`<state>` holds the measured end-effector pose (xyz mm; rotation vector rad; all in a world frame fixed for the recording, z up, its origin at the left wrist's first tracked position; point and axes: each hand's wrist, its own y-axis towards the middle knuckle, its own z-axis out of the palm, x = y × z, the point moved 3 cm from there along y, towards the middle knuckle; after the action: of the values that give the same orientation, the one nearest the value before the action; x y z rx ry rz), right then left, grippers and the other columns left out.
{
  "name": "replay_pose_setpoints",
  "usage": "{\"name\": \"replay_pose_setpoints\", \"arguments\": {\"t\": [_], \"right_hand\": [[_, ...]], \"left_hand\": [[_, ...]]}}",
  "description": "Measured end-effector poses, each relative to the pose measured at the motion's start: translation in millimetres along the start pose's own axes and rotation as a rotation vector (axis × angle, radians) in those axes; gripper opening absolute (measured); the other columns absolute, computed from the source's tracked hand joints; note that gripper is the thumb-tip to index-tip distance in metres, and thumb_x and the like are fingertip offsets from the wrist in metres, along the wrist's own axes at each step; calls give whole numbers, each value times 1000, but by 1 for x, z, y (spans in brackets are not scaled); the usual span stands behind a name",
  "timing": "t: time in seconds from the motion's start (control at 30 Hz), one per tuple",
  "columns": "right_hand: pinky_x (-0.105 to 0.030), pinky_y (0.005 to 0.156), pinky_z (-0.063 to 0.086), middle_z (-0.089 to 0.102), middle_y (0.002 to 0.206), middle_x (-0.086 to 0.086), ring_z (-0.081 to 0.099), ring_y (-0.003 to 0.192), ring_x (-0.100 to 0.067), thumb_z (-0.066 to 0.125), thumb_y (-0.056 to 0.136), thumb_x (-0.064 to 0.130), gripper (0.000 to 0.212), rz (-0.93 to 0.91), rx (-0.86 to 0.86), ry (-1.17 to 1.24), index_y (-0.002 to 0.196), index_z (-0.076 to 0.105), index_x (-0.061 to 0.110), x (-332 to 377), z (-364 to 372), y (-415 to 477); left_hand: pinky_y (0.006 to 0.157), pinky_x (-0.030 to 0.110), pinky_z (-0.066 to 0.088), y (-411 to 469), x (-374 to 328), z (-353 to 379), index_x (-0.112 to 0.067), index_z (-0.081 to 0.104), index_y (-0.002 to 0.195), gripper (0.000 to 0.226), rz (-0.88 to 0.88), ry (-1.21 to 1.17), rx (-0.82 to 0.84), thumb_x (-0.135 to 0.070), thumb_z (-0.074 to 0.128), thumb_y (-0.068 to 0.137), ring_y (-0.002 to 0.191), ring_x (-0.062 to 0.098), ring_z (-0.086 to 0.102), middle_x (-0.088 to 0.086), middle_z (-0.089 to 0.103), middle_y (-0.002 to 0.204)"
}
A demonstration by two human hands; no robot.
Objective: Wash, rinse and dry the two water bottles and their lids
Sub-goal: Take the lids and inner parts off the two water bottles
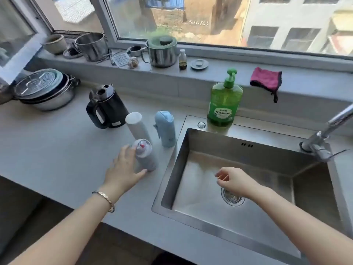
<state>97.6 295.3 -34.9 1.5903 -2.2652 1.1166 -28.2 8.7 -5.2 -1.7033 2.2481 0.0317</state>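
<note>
The fingers (pixel 128 150) of the person's left hand (pixel 122 169) are spread apart and almost straight. They lie against the side of a short grey metal bottle with a grey lid and a red mark on top (pixel 145 157). The thumb touches this bottle low down. The bottle stands on the pale grey counter (pixel 57 150), just left of the big shiny steel sink (pixel 176 161).

The right hand (pixel 235 181) hangs over the sink, just above the round drain (pixel 233 197). Its fingers are loosely curled and hold nothing.

Behind the grey bottle, also left of the sink, stand a tall light blue bottle with its lid on (pixel 166 129) and a tall white round bottle (pixel 136 127). A black kettle (pixel 107 109) sits further left of the sink. A big green soap bottle with a pump (pixel 224 104) stands on the sink's back rim. A silver tap (pixel 328 131) is at the sink's right side.
</note>
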Motion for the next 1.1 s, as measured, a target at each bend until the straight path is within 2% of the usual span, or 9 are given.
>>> {"name": "replay_pose_setpoints", "arguments": {"t": [0.2, 0.33, 0.43, 0.57, 0.67, 0.8, 0.9, 1.0, 1.1], "right_hand": [[-27, 86, 48, 59, 91, 9, 57, 90, -11, 52, 88, 24, 27, 119, -1, 6, 112, 61, 19, 14, 17, 25], [-27, 86, 47, 59, 94, 9, 56, 90, -9, 52, 88, 26, 28, 143, -30, 27, 113, 61, 20, 20, 21, 25], [-24, 90, 43, 60, 110, 6, 55, 103, -9, 57, 88, 28, 33, 98, -55, 35, 120, 57, 20, 27, 21, 16], [-8, 97, 26, 44, 131, 14, 39, 123, -1, 72, 76, 40, 72, -100, -91, 90, 137, 38, 24, 49, 11, -6], [-8, 88, 37, 48, 122, 26, 45, 109, 8, 85, 56, 36, 88, -155, -200, 281, 129, 37, 39, 56, -4, -30], [-8, 73, 43, 55, 106, 30, 52, 94, 10, 73, 47, 43, 73, -151, -520, 312, 113, 43, 47, 35, -22, -56], [-13, 68, 46, 57, 99, 29, 55, 88, 6, 67, 47, 44, 68, -101, -545, 324, 109, 40, 47, 17, -26, -59], [-28, 70, 51, 61, 94, 21, 59, 81, -5, 67, 48, 40, 64, -18, -583, 412, 106, 40, 48, -5, -29, -59], [-30, 72, 51, 61, 93, 17, 58, 81, -7, 64, 50, 36, 60, 42, -631, 396, 106, 44, 44, -24, -27, -61]], "left_hand": [[88, 34, 40, 80, 15, 15, -28, 30, 141, 77, 74, 36, 181, -37, 70, 76, 119, 27, 44, 2, 43, 132], [78, 32, 40, 91, 12, 22, -25, 48, 124, 65, 158, -11, 141, -29, 74, 64, 101, 30, 49, 3, 51, 106], [75, 31, 43, 66, -19, 12, -32, 50, 120, 65, 343, 21, 142, -41, 71, 59, 98, 23, 46, -3, 49, 105], [78, 28, 45, 25, -84, -17, -49, 35, 110, 68, 553, -242, 217, -63, 57, 46, 97, 2, 49, -21, 49, 102], [83, 24, 47, 3, -126, -27, -49, 39, 106, 65, 616, -562, 299, -57, 68, 48, 98, 2, 54, -23, 52, 105], [74, 16, 46, -6, -164, -32, -42, 43, 111, 62, 884, -565, 193, -56, 69, 57, 86, -4, 51, -18, 53, 105], [60, 24, 51, -3, -191, -18, -32, 46, 117, 60, 1110, -354, -5, -60, 62, 67, 74, 4, 54, -6, 57, 102], [56, 27, 51, -3, -216, 0, -32, 49, 109, 52, 1053, -387, -57, -57, 62, 66, 67, 14, 54, -2, 57, 90], [55, 26, 50, -12, -236, 14, -35, 48, 102, 45, 977, -382, -60, -58, 58, 64, 65, 14, 53, -4, 53, 84]]}}
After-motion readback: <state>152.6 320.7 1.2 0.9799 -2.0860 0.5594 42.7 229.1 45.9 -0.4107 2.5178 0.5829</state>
